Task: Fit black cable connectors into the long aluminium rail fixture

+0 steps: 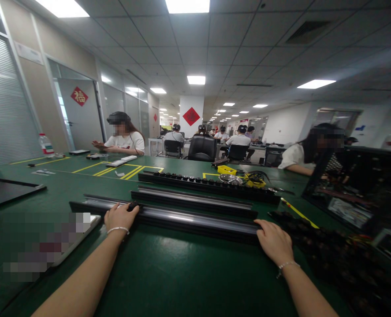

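Note:
A long black channel rail with a shiny inner face lies across the green table in front of me. My left hand rests over its left part, fingers curled, with a small dark part at the thumb and fingertips. At the rail's right end, my right hand grips the edge with its fingertips; the thumb is partly hidden. Just behind lies a second, similar black rail. Farther back is a third long black strip with a row of small parts along its top.
Dark, bumpy parts are heaped at the right, near a black-framed case. A yellow tray and metal bowl stand behind the rails. A white-edged flat object lies left. Co-workers sit at the table's left and right sides.

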### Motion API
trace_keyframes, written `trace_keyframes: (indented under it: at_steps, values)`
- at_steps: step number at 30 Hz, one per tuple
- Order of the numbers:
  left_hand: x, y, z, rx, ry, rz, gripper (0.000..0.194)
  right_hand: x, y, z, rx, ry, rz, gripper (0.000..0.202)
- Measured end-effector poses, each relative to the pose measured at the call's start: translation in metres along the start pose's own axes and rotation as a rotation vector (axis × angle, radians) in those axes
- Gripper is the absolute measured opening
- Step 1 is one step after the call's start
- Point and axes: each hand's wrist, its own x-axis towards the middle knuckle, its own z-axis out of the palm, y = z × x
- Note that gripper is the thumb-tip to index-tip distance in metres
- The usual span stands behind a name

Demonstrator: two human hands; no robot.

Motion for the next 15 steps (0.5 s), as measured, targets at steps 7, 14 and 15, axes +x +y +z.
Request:
trace_keyframes:
  at_steps: [7,14,15]
  values:
    - [0.0013,-0.0034,0.0019,0.006,0.022,0.031,0.048,0.0005,0.0019,0.0032,-0.012,0.030,-0.013,0.047]
    - [-0.0038,0.0016,-0.0016,-0.022,0.018,0.083,0.050,0.0002,0.0001,0.0008,-0.021,0.009,-0.008,0.048]
    - [-0.0051,0.0031,-0.0022,-0.028,0.017,0.087,0.050,0.0004,-0.0001,0.0007,-0.021,0.006,-0.007,0.048]
